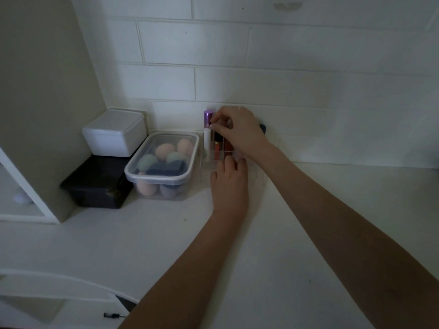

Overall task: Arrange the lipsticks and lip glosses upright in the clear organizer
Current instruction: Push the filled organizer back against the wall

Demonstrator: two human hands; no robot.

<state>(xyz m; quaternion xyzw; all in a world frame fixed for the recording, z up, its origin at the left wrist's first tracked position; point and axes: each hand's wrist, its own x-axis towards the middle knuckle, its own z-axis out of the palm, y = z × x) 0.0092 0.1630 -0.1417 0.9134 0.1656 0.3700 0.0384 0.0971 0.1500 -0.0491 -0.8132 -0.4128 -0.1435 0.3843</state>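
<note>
Both forearms bare to frame edge, no sleeves, watch or bracelets visible; left hand (228,176) without rings; right hand (240,129) shows pale polished nail at fingertip; possible ring near knuckle, too small to confirm.

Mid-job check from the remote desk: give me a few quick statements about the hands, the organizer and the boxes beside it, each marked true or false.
1. The right hand pinches the top of a tube standing in the clear plastic organizer. True.
2. The left hand rests flat on the counter, far from the organizer. False: it sits against the organizer's front.
3. The purple-capped white tube stands upright at the organizer's left end. True.
4. The clear lidded tub of makeup sponges is right of the organizer. False: it is on its left.
5. The white lidded box sits on top of the black box. True.
</note>
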